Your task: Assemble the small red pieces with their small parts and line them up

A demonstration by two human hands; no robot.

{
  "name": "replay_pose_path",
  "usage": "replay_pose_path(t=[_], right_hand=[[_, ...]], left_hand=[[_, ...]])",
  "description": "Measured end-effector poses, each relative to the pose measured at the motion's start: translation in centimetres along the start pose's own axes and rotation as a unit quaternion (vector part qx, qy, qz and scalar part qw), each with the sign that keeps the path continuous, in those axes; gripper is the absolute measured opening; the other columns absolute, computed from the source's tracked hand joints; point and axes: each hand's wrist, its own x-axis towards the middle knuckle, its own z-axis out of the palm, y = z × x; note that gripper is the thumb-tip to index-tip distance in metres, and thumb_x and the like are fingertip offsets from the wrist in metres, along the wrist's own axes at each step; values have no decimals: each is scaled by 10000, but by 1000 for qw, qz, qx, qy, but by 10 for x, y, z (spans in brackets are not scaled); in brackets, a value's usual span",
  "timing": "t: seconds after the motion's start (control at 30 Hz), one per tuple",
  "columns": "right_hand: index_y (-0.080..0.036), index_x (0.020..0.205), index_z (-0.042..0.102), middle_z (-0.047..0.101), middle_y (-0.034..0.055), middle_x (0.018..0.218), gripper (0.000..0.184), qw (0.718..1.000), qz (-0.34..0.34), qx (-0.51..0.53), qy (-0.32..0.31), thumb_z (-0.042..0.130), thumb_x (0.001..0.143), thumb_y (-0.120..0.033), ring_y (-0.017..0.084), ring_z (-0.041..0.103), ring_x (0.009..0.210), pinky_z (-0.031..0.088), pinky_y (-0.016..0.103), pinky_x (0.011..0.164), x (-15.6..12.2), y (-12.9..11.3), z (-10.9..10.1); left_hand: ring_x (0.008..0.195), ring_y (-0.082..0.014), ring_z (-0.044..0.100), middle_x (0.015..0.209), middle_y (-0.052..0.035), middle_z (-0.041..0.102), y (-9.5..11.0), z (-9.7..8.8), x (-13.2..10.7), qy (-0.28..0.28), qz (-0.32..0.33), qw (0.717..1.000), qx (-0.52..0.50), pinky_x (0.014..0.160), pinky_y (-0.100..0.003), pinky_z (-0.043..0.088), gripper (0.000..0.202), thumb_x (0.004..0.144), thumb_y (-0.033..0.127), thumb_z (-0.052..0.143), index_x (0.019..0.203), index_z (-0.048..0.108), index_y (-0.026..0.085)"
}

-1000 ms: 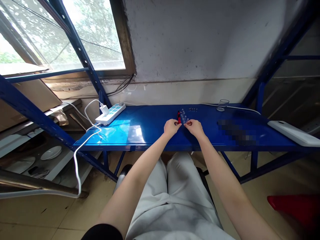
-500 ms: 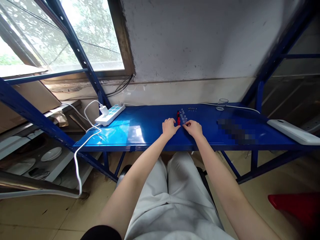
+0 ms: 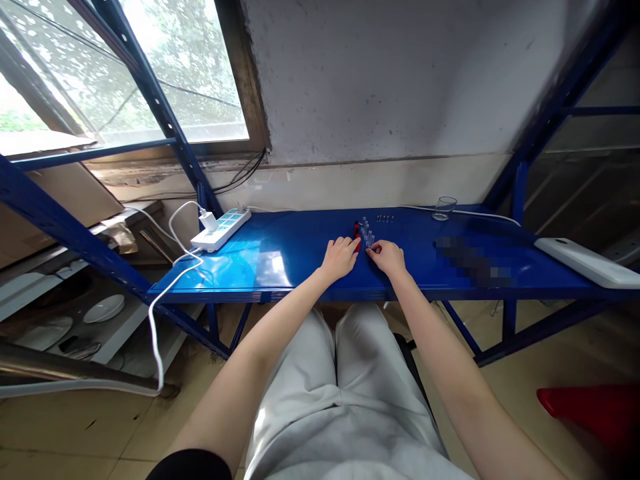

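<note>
Clear strip [image 3: 367,235] on table [image 3: 305,230], just right of red piece [image 3: 357,229]. Right hand [image 3: 389,256] pinching strip's near end; left hand [image 3: 341,257] at red piece, grip I can't tell. Likely light, stiff, slick; I'd hold sides.

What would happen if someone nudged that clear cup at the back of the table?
The clear cup is see-through, perhaps glass, so it may be fragile. It stands upright on a shiny blue table, so a gentle push would probably slide it. Its round wall suggests it might roll if knocked over.
</note>
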Motion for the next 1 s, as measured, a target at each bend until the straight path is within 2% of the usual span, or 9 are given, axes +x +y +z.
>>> replay_pose_path(t=[0.1, 0.27, 0.4, 0.5, 0.6, 0.67, 0.8, 0.87, 1.0], right_hand=[[-193, 844, 645, 652, 51, 799, 238, 1000, -2, 6, 0, 518, 796, -388, 202, 579, 803, 363, 277, 624, 0, 1, 0], [-196, 824, 643, 650, 44, 782, 213, 1000, -3, 17, 4, 529, 790, -373, 190, 575, 765, 358, 274, 612, 1, 1, 1], [-195, 767, 634, 641, 39, 738, 182, 999, 4, 35, 6, 540, 778, -350, 183, 569, 719, 363, 280, 620, 0, 1, 0], [-187, 723, 610, 619, 35, 688, 189, 996, -9, 81, 25, 537, 769, -356, 173, 555, 669, 369, 274, 600, -2, 1, -1], [-178, 782, 588, 597, 39, 687, 251, 979, -48, 166, 104, 478, 800, -403, 153, 530, 627, 377, 258, 573, -7, -3, -6], [-172, 840, 568, 590, 45, 710, 295, 966, -71, 198, 149, 425, 828, -429, 145, 520, 622, 386, 253, 581, -9, -12, -12], [-172, 894, 532, 594, 55, 758, 310, 964, -93, 191, 157, 368, 862, -433, 142, 532, 668, 401, 246, 648, -5, -47, -20], [-174, 925, 521, 597, 52, 759, 310, 965, -114, 185, 147, 346, 876, -425, 145, 539, 682, 398, 245, 676, 1, -68, -18], [-178, 958, 516, 598, 41, 747, 307, 966, -159, 166, 118, 321, 894, -405, 140, 550, 679, 373, 220, 651, 11, -97, 2]], left_hand=[[965, -220, 499, 1056, -94, 593, -1, 3, 3, 16, -8, 1000, -8, 759, -335, 334, 344, 899, 235, 356, 1199, 513, 175], [888, -207, 519, 946, -72, 623, -6, 5, 5, 53, -36, 997, -32, 746, -335, 328, 211, 890, 245, 404, 944, 597, 176], [847, -187, 530, 873, -52, 626, -22, -1, 2, 93, -57, 990, -84, 751, -325, 333, 150, 873, 261, 458, 901, 585, 189], [828, -174, 541, 837, -34, 628, -39, -6, -4, 156, -117, 971, -136, 751, -314, 343, 119, 853, 271, 496, 899, 576, 196], [806, -165, 551, 814, -26, 626, -53, -7, -13, 228, -184, 937, -189, 762, -311, 362, 88, 821, 262, 540, 866, 572, 193], [776, -156, 552, 793, -24, 615, -58, -7, -18, 267, -221, 908, -234, 755, -302, 386, 91, 812, 273, 547, 847, 569, 192], [752, -144, 546, 791, -30, 596, -62, -7, -25, 326, -274, 855, -297, 718, -280, 424, 138, 824, 323, 518, 843, 562, 193], [749, -142, 545, 788, -31, 592, -63, -8, -26, 338, -283, 846, -301, 717, -278, 432, 145, 825, 328, 514, 839, 559, 191], [742, -135, 545, 793, -30, 593, -64, -9, -27, 336, -268, 856, -287, 725, -274, 438, 126, 832, 303, 503, 843, 553, 188]])
